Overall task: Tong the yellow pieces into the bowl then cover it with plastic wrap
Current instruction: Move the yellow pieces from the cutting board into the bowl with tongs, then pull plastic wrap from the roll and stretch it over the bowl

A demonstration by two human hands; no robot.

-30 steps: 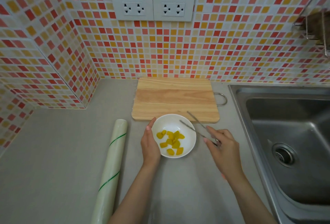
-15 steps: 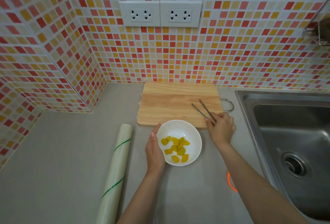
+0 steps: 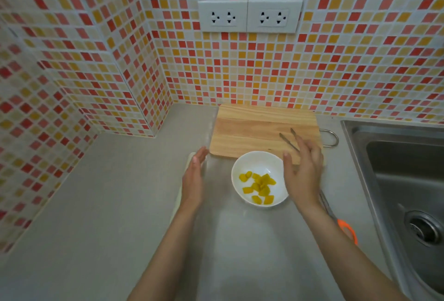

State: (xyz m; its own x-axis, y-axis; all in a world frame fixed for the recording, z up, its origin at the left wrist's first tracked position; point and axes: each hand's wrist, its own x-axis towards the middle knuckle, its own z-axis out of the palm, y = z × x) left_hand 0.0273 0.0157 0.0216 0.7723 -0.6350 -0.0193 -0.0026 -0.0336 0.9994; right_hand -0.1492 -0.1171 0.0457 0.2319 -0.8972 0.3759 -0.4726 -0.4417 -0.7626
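A white bowl (image 3: 257, 159) stands on the grey counter just in front of the wooden cutting board (image 3: 254, 128). Several yellow pieces (image 3: 260, 186) lie inside it. Metal tongs (image 3: 288, 139) rest on the board's right part, their handle end hidden under my right hand (image 3: 304, 173). That hand hovers flat at the bowl's right rim with its fingers apart. My left hand (image 3: 194, 177) is off to the bowl's left, open, palm facing the bowl, not touching it. It covers most of the plastic wrap roll (image 3: 191, 157), of which only the far end and a sliver show.
Scissors with an orange handle (image 3: 347, 230) lie on the counter by my right forearm. A steel sink (image 3: 398, 180) takes up the right side. A tiled wall with two sockets (image 3: 249, 16) rises behind the board, and a tiled corner juts out at left.
My right hand carried the tongs from the bowl to the board and has opened over them. My left hand came off the bowl's rim and moved left over the roll. The view shifted left.
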